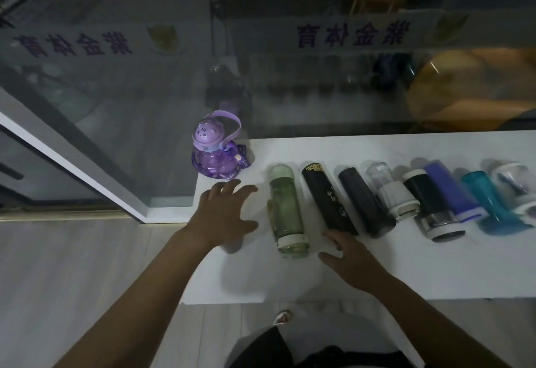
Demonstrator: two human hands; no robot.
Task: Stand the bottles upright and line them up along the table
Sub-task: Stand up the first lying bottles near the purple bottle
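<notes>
A purple cartoon bottle (216, 147) stands upright at the far left corner of the white table (435, 269). Several bottles lie on their sides in a row: a green one (287, 211), a black one with gold print (329, 198), a dark grey one (365, 202), a clear one (390, 190), a black and steel one (429, 205), a blue one (452, 190), a teal one (490, 202) and a white one (516, 185). My left hand (223, 214) hovers with spread fingers left of the green bottle. My right hand (348, 251) rests flat, fingertips touching the black bottle's near end.
A glass wall (290, 77) with mirrored lettering runs right behind the table's far edge. A sliding door frame (72, 159) slants at the left. Pale wood floor (72, 280) lies left of the table. My dark clothing shows at the bottom edge.
</notes>
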